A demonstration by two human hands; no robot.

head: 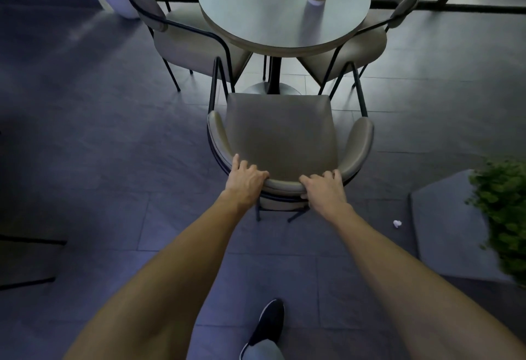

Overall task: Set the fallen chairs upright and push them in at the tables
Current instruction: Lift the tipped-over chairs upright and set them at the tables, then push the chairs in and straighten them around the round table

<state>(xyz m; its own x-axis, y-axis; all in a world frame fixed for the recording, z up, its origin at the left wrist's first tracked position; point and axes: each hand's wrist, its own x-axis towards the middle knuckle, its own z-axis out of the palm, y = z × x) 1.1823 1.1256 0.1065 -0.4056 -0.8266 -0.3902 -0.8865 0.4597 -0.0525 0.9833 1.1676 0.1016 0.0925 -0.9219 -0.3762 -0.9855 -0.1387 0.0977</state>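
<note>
— Right in front of us, on the gray floor (99, 132), stands the chair (280, 134). It is up on its legs.

— Where are our hands?

— Our left grip (246, 180) is on the curved back of the chair, on the left side. Its fingers are curled over the top edge, clamped on it. Our right grip (324, 189) is clamped on the same back, a bit to the right, fingers bent over the top too.

— Is the chair at the desk?

— Its seat faces the round desk (242, 3). The front of the seat is near the desk's foot. We can see the whole seat, so none of it is under the top.

— What else do we see?

— The left chair (182, 43) and the right chair (367, 43) stand upright at the sides of the desk, with their seats partly under its top. Our dark shoe (269, 322) is on the floor below our arms. A small white scrap (397, 223) lies on the floor to the right, near a green plant (501, 206).
</note>
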